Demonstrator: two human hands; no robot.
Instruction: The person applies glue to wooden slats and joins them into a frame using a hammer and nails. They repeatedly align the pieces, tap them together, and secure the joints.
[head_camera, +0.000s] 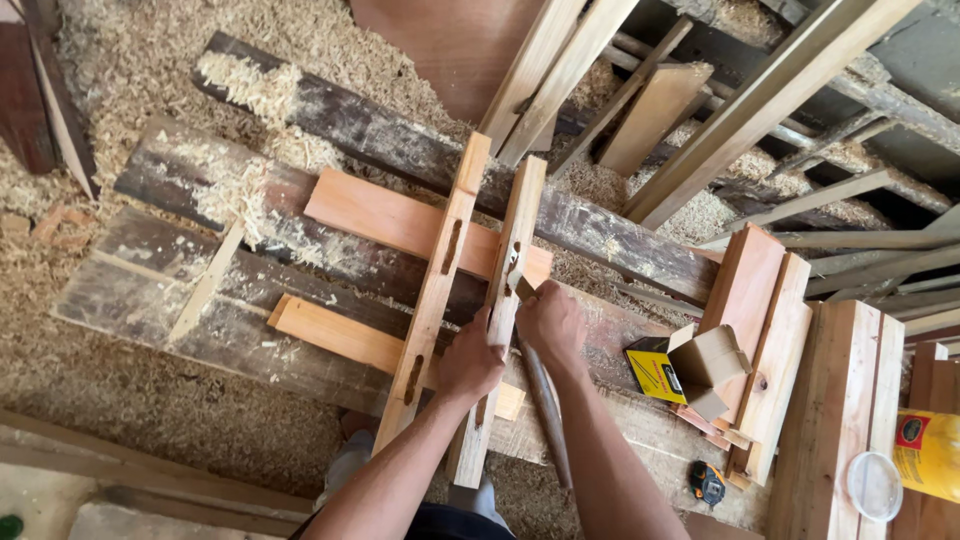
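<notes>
Head view down onto a rough table (180, 300) of dark planks, strewn with wood shavings. Two pale mortised rails side by side across it, long axes running from near the body up and slightly right. Right-hand rail (505, 300) taken as landmark.

Left hand (470, 362) wrapped around the landmark rail's lower half, grip clamped on the wood, steadying it. Right hand (550, 322) just right of the rail, fingers closed on a tool (543, 400) with a long wooden handle trailing back toward the body; tool's working end at the rail's right edge near a mortise, tip hidden by the hand, kind of tool not certain, likely a chisel. Both hands touching or nearly touching the rail, right hand slightly farther up it.

Second rail (435, 290) just left of the landmark, parallel, with two slots showing. Two orange-toned boards (390, 218) lying crosswise beneath both rails.

Right of the landmark: small open yellow cardboard box (665, 368), contents not visible; a stack of boards (760, 330) beyond it. Small black-and-yellow tape measure (706, 483) near the lower right. Farther right, round clear lid (872, 486) beside a yellow container (928, 455), contents not discernible.
</notes>
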